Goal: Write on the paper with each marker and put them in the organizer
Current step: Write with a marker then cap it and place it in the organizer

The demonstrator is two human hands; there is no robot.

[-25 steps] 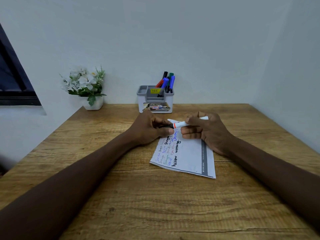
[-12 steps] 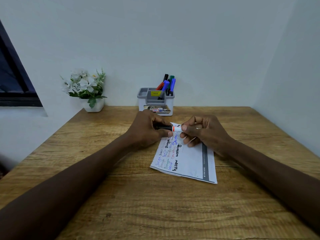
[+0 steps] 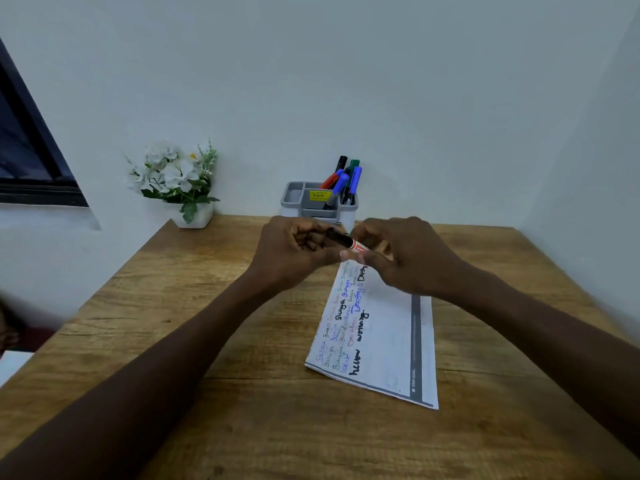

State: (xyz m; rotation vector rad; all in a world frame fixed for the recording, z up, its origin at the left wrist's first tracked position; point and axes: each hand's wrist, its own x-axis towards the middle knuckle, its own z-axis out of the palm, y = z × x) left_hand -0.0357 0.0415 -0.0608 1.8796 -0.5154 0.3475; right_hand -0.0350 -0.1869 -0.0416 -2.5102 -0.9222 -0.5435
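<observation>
**Status: Marker Held in Both Hands Above the Paper**

1. Hands. I see both hands raised over the far end of the paper [image 3: 384, 344], meeting in front of the organizer [image 3: 297, 201]. The left hand [image 3: 294, 252] has its fingers curled around the black end of the marker [image 3: 346, 241]. The right hand [image 3: 410, 259] pinches the white, orange-banded part of the barrel between thumb and fingers. Both hands are therefore grasping the same marker. I cannot tell whether the black end is a cap fully seated on the barrel.

2. Marker. It spans the gap between the two hands, clear of the desk [image 3: 242, 393], with the black end slightly higher and toward the left.

3. Paper. The white sheet lies flat on the desk, angled, with its near corner toward me. Handwritten lines in black, blue, red and green run along its left side. A grey strip runs along its right side.

4. Organizer. The grey compartmented unit stands at the back edge of the desk against the wall and carries a yellow sticker. The stored markers [image 3: 348, 178] lean in its right-hand compartment: black, red, green and blue caps are visible.

5. Surroundings. A white flower pot [image 3: 180, 183] stands at the back left of the desk. A dark window frame [image 3: 31, 161] sits at the left edge of view.
</observation>
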